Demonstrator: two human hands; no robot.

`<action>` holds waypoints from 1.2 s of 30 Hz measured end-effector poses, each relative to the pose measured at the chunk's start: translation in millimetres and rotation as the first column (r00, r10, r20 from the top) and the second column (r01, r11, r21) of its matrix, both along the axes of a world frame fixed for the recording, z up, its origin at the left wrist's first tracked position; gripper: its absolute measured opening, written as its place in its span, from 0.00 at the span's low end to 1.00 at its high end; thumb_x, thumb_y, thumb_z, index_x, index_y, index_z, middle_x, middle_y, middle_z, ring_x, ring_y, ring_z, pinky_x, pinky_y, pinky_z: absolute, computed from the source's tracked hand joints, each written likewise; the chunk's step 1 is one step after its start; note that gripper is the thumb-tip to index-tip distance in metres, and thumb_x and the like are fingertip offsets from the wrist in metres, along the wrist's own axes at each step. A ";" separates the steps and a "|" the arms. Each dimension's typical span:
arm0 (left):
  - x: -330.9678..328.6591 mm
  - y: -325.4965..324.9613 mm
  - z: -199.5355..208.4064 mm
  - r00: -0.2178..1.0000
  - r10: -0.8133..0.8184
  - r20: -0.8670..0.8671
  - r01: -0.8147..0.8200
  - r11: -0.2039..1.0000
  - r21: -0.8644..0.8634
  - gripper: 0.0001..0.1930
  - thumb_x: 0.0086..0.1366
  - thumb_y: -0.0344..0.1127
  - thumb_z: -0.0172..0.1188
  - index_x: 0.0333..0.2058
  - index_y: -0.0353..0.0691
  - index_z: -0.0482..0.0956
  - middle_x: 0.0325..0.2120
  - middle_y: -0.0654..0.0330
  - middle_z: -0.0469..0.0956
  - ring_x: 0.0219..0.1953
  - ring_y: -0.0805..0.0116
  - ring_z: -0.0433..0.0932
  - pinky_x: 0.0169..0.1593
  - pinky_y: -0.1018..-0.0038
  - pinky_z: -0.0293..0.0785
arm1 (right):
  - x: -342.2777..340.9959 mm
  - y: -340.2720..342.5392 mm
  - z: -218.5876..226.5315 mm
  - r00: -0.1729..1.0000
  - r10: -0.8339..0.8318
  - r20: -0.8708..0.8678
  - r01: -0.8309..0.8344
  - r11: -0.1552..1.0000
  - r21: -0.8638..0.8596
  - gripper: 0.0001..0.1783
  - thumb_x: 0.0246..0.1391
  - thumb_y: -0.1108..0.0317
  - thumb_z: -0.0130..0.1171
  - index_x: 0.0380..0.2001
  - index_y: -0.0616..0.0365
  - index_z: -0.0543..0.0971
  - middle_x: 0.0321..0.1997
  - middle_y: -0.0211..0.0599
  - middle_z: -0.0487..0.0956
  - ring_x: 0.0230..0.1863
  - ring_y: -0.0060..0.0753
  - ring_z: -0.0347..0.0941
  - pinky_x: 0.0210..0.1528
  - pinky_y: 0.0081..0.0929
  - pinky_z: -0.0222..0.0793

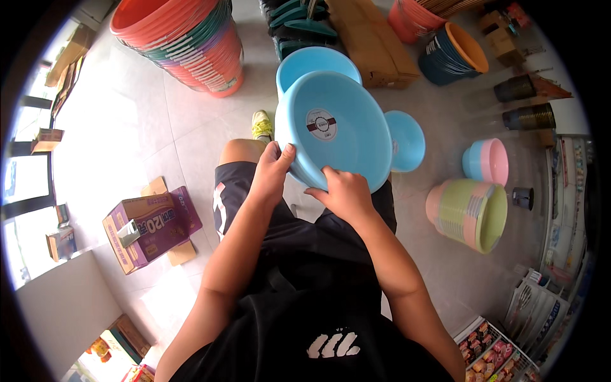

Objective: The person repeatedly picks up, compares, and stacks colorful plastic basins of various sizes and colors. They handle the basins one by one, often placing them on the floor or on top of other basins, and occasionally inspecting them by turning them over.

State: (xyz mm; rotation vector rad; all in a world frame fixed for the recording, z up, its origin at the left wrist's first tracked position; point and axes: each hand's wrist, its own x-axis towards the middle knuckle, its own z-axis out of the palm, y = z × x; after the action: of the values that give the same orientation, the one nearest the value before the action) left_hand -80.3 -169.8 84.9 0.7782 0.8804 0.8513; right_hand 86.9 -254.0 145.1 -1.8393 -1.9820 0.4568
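- At left, a purple-and-brown cardboard box (149,226) lies on the pale tiled floor (145,143), flaps open.
- Farther off, still on the left, stands a tall stack of buckets (184,48), mostly coral red with some green.
- The left hand (273,170) grasps the near left rim of a large blue basin (356,137), thumb over the edge.
- The basin is in the middle, held tilted in front of the person's knees, its inside and round sticker showing; another blue basin (312,58) shows just beyond.
- The right hand (347,196) grips the same basin's near rim, fingers curled over it, thumb outside.
- Just right is a smaller blue basin (408,143).
- Farther right, a stack of green and pink tubs (464,213) lies nearer than some pink and blue bowls (489,160).
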 end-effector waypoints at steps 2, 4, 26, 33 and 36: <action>-0.9 0.4 -1.6 1.000 0.002 0.018 -0.002 1.000 0.007 0.23 0.70 0.52 0.58 0.44 0.33 0.70 0.35 0.63 0.72 0.37 0.77 0.67 0.45 0.77 0.66 | 0.2 3.2 0.5 1.000 0.004 0.006 -0.004 1.000 0.012 0.23 0.47 0.48 0.70 0.27 0.58 0.77 0.19 0.40 0.79 0.24 0.48 0.79 0.25 0.40 0.74; -0.2 0.6 1.6 1.000 -0.003 0.028 0.003 1.000 -0.004 0.22 0.70 0.52 0.57 0.43 0.34 0.70 0.35 0.64 0.72 0.37 0.78 0.67 0.45 0.77 0.66 | 0.0 2.7 0.2 1.000 -0.007 0.011 0.007 1.000 0.020 0.24 0.50 0.46 0.67 0.26 0.57 0.77 0.18 0.39 0.78 0.22 0.47 0.79 0.23 0.39 0.74; 10.8 5.0 41.1 0.947 -0.091 -0.308 0.159 0.966 0.203 0.20 0.69 0.48 0.59 0.40 0.32 0.74 0.30 0.64 0.74 0.33 0.77 0.69 0.38 0.78 0.67 | 21.2 -14.2 27.2 0.980 -0.121 -0.161 0.125 0.992 0.018 0.24 0.56 0.48 0.64 0.25 0.61 0.78 0.18 0.41 0.78 0.21 0.47 0.77 0.24 0.37 0.71; 21.3 15.1 35.7 0.883 -0.099 -0.459 0.203 0.962 0.183 0.23 0.65 0.47 0.61 0.43 0.28 0.74 0.32 0.61 0.76 0.33 0.76 0.71 0.39 0.78 0.68 | 33.8 -18.4 40.4 0.937 -0.182 -0.299 0.196 0.980 0.018 0.22 0.58 0.49 0.63 0.31 0.62 0.79 0.19 0.43 0.78 0.21 0.48 0.76 0.25 0.35 0.70; 21.3 25.0 8.6 0.942 0.109 -0.317 -0.065 0.987 0.147 0.19 0.61 0.45 0.63 0.34 0.31 0.72 0.26 0.62 0.72 0.28 0.76 0.68 0.32 0.76 0.67 | 58.9 -25.6 69.6 0.830 -0.272 -0.487 0.327 0.944 0.031 0.17 0.62 0.57 0.59 0.34 0.64 0.79 0.20 0.43 0.76 0.20 0.34 0.74 0.26 0.30 0.66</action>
State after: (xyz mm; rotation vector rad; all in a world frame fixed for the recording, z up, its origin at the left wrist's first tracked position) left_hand -58.9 -144.8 93.4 1.0227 1.1646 0.8808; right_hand 145.8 -279.5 214.7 -1.7180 -1.3343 0.6152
